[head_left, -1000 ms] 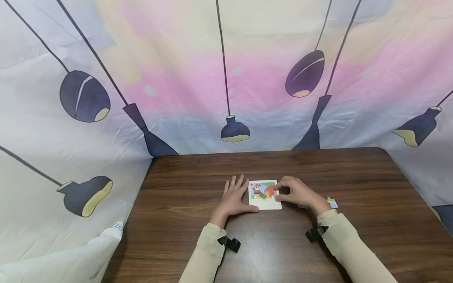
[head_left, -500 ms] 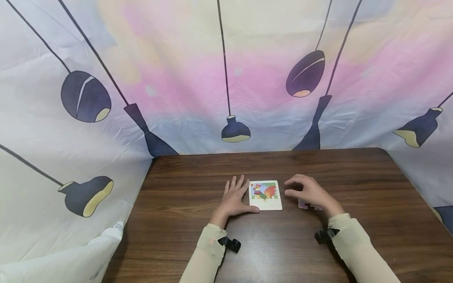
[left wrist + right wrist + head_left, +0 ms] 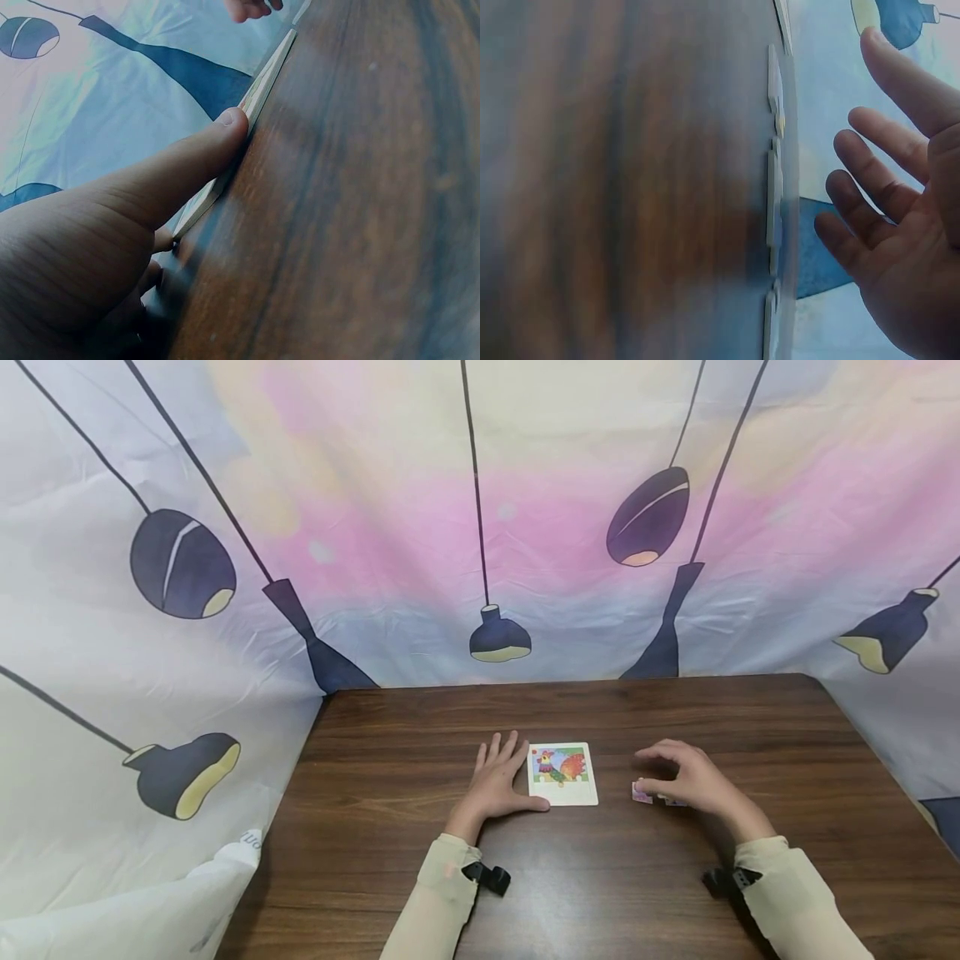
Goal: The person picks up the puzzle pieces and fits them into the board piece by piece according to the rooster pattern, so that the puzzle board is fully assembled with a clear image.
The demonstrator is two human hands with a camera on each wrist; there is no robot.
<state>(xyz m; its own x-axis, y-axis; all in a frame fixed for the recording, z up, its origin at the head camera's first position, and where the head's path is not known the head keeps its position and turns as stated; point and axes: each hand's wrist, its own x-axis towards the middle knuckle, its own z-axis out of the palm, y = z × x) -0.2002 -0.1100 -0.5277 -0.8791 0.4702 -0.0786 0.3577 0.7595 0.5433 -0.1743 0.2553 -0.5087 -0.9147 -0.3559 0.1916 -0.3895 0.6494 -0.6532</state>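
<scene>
A square jigsaw puzzle board (image 3: 573,795) with a white border lies flat on the table. A colourful rooster picture fills its upper part, and its lower strip is white. My left hand (image 3: 497,783) rests spread along the board's left side; in the left wrist view the thumb (image 3: 229,124) lies against its edge (image 3: 281,56). To the right, my right hand (image 3: 697,781) hovers with loosely bent, parted fingers over several loose puzzle pieces (image 3: 641,792) and holds nothing. Seen edge-on in the right wrist view, pieces (image 3: 772,199) lie in a row beside the hand (image 3: 907,195).
The dark wooden table (image 3: 585,893) extends around both hands. Behind it hangs a cloth backdrop (image 3: 390,552) printed with lamps, which also runs down both sides. Black wrist cameras (image 3: 491,878) sit at each cuff.
My right hand has left the puzzle board's right edge and moved right, to the loose pieces. The left hand and the board have stayed in place.
</scene>
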